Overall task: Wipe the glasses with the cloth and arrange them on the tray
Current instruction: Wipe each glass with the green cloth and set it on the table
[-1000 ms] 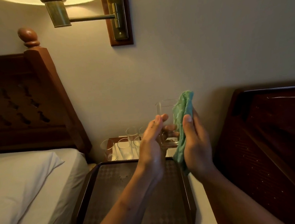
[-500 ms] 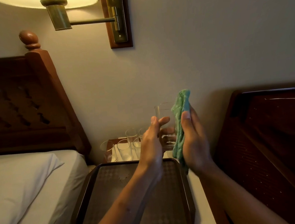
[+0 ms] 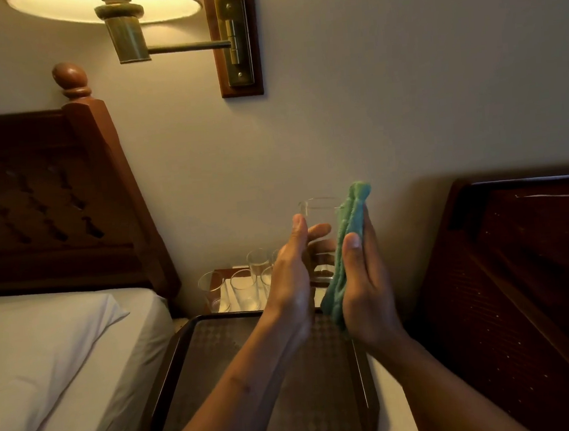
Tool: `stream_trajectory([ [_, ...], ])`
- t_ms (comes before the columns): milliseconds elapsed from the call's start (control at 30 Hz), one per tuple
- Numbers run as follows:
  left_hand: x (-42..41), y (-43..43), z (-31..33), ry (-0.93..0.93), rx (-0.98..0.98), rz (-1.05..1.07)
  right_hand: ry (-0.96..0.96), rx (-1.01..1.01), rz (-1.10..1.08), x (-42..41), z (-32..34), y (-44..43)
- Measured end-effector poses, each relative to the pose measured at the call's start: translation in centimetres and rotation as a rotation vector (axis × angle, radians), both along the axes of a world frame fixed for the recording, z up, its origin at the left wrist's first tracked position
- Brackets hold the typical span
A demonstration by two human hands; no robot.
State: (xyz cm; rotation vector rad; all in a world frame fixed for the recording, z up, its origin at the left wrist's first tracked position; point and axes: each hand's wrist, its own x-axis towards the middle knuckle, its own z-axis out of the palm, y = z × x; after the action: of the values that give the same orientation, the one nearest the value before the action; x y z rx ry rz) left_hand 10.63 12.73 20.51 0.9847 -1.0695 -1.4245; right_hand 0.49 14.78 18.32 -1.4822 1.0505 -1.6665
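Note:
A clear drinking glass (image 3: 317,217) stands upright in the air above the far end of the tray, gripped by my left hand (image 3: 290,283) from its left side. My right hand (image 3: 365,287) presses a folded green cloth (image 3: 347,244) flat against the glass's right side. The dark brown tray (image 3: 172,369) with a diamond-patterned mat lies below my forearms and holds nothing that I can see. Several more clear glasses (image 3: 244,287) stand on the nightstand behind the tray, partly hidden by my left hand.
A bed with white sheets and a pillow (image 3: 41,357) lies to the left, under a dark wooden headboard (image 3: 52,208). A second dark headboard (image 3: 521,263) fills the right. A wall lamp (image 3: 121,20) hangs above.
The glass and both hands have stayed close together above the tray's far end. The cloth has slid slightly along the glass's right side. My view has tilted a little downward.

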Motion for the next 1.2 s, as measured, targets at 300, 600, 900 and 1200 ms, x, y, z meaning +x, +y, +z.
stream_trajectory([
  [300,-0.4,0.4,0.7,-0.076,-0.225,0.049,-0.218,0.337,-0.059,-0.1,2.3,-1.2],
  [600,1.8,-2.4,-2.7,-0.258,-0.316,0.214,-0.287,0.502,-0.023,2.5,0.9,-1.0],
  [900,9.5,-8.2,-5.8,-0.201,-0.213,0.395,-0.435,0.738,0.088,5.6,-2.0,-6.6],
  [1200,16.8,-17.8,-7.4,-0.438,-0.217,0.404,0.667,0.525,0.148,10.0,-16.1,-10.1],
])
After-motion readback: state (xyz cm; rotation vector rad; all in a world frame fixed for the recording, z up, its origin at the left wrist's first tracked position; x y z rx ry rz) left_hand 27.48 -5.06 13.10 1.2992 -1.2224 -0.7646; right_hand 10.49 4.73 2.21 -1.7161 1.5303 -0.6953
